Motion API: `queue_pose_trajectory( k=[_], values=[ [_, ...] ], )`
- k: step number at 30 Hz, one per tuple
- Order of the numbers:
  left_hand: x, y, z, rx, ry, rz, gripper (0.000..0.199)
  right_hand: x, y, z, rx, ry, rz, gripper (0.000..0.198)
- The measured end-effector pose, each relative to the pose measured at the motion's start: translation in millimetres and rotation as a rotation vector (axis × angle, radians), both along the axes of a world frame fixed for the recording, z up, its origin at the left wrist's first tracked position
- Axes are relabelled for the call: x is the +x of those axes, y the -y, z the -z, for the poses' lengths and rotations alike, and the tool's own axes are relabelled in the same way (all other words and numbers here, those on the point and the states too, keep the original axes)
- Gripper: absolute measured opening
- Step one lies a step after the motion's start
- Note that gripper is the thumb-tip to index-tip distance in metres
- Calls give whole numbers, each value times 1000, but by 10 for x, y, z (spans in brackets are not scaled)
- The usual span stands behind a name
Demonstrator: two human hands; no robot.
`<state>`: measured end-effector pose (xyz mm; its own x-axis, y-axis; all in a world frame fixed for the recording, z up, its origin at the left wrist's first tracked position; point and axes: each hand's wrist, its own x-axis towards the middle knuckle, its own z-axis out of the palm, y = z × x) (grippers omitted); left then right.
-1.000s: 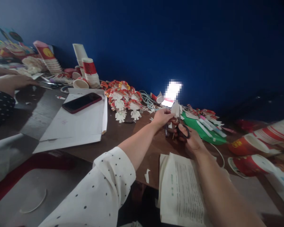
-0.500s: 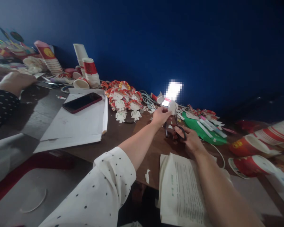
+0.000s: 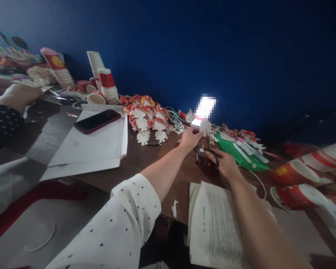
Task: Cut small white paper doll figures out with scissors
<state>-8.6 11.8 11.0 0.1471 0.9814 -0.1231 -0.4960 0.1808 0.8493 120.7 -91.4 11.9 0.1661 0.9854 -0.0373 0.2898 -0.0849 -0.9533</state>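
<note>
Pinched in my left hand is a small white paper cutout, held up above the table. My right hand grips a pair of dark-handled scissors, its fingers in the loops and the blades pointing up at the cutout's lower edge. Whether the blades touch the paper is too small to tell. Just under my hands lies a dark pen-like stick. To the left is a pile of white paper dolls with red and orange frilled edges.
A phone rests on a white box lid. Stacked paper cups stand behind. Markers lie on a green sheet. An open book is under my right forearm. At far left is another person's hand.
My right hand's fingers have drawn together a little on the scissors' handles, and the loops have shifted slightly. My left hand and the paper cutout stay almost in place.
</note>
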Motion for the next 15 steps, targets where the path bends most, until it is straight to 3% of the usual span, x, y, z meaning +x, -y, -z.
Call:
queue_pose_trajectory(
  k=[7,15],
  values=[
    [-53,95,-140,-26,83,64,20,11,-6,15,52,11,11,58],
    [-57,91,-123,-23,88,73,19,88,-38,84,65,64,8,57]
  ],
)
